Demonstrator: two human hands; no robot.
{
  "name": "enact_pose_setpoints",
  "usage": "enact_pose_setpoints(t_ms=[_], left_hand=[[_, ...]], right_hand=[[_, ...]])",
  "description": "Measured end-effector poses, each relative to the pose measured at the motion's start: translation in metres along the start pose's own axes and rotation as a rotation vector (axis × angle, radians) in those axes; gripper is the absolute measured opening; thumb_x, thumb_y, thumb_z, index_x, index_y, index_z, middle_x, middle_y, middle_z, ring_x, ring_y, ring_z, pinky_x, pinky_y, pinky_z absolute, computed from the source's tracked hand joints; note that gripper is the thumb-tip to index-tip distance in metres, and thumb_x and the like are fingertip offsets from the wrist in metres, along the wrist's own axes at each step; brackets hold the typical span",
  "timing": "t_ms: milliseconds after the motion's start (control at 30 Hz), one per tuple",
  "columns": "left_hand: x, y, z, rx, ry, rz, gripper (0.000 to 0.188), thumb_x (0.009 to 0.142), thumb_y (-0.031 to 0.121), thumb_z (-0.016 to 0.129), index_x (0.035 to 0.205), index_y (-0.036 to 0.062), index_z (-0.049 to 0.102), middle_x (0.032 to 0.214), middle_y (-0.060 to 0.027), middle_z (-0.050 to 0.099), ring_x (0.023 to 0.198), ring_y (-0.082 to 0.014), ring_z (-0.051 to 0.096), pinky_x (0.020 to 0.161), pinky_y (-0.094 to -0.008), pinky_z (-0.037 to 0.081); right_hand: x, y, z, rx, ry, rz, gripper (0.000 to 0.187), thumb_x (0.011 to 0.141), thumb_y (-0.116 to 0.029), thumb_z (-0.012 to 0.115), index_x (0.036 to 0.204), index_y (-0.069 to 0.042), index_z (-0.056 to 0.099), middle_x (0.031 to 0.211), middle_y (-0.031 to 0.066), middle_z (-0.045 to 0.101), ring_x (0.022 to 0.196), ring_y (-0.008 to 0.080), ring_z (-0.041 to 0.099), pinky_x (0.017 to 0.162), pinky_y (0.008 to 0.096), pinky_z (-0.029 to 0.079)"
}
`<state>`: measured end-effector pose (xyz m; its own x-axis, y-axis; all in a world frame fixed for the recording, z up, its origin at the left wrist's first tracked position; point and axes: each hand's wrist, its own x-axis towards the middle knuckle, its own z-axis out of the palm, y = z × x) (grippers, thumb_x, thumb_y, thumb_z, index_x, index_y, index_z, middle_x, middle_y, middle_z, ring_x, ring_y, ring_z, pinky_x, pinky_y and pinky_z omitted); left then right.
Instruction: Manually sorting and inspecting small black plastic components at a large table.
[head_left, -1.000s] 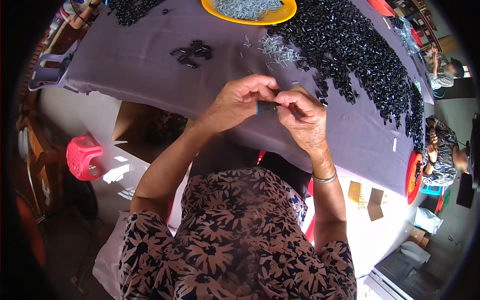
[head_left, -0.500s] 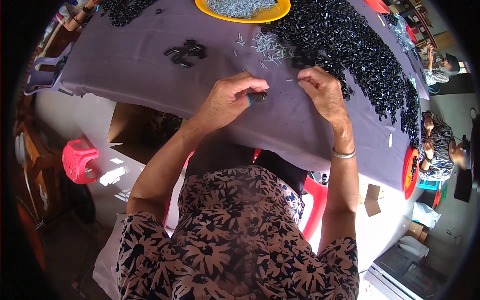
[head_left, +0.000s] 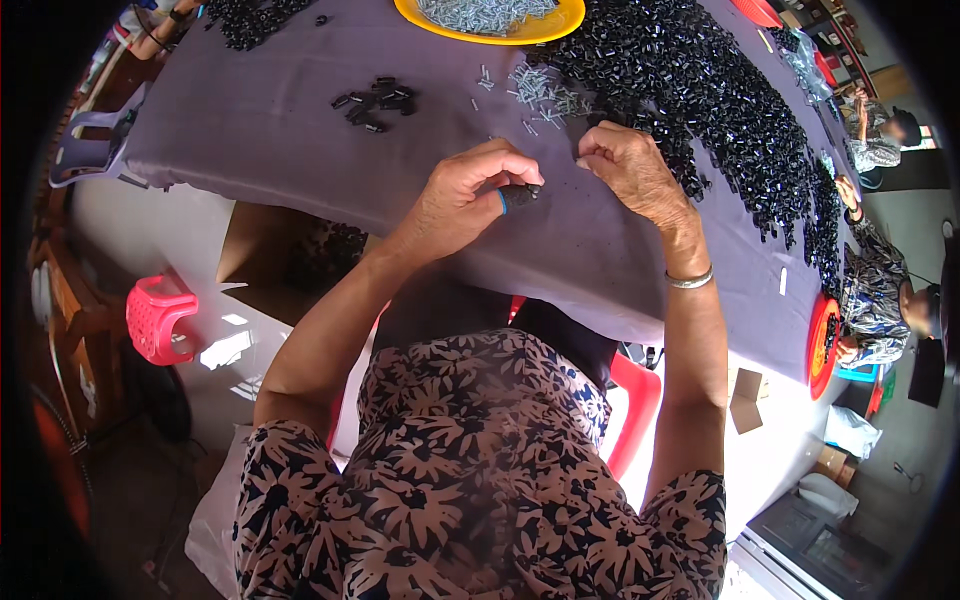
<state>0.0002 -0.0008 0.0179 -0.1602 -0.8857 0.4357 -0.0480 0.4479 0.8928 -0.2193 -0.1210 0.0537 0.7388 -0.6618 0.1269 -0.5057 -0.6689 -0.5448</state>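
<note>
My left hand hovers over the near part of the purple cloth, its thumb wrapped in a black cover with a blue edge. Thumb and index finger pinch a small black piece, mostly hidden by the fingertips. To its right, my right hand has its thumb and fingers pressed together just above the cloth; what they hold, if anything, is too small to see. Beyond the hands lies a loose scatter of small silvery pins. A little group of black pieces rests farther left.
A large heap of black pieces spreads over the table's right side. A yellow dish of pins stands at the far edge. An orange-red tray sits at the right edge. Other people are at the far right.
My right hand has moved slightly left and away from me, toward the pins. A single pin lying beside its fingertips no longer shows. The left hand has barely shifted.
</note>
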Motion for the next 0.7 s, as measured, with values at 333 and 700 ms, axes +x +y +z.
enact_pose_setpoints(t_ms=[333, 700], left_hand=[[-0.003, -0.001, 0.009, 0.46, -0.095, 0.089, 0.039, 0.066, -0.012, 0.053, 0.099, 0.0044, 0.064, 0.091, -0.0111, 0.061, 0.088, -0.0308, 0.06, 0.077, -0.0377, 0.049], [0.021, 0.002, 0.037, 0.535, -0.122, 0.066, 0.028, 0.07, -0.005, 0.058, 0.095, 0.0073, 0.063, 0.092, -0.0089, 0.063, 0.088, -0.0314, 0.061, 0.076, -0.0413, 0.051]], right_hand=[[-0.032, -0.016, 0.015, -0.179, 0.251, -0.044, 0.006, 0.08, -0.002, 0.065, 0.085, -0.002, 0.062, 0.08, 0.0112, 0.056, 0.075, 0.0303, 0.06, 0.066, 0.0376, 0.048], [-0.092, 0.06, -0.032, 0.465, 0.604, 0.346, 0.009, 0.088, 0.0, 0.063, 0.096, -0.001, 0.068, 0.08, -0.0069, 0.058, 0.072, 0.0013, 0.048, 0.064, 0.0168, 0.039]])
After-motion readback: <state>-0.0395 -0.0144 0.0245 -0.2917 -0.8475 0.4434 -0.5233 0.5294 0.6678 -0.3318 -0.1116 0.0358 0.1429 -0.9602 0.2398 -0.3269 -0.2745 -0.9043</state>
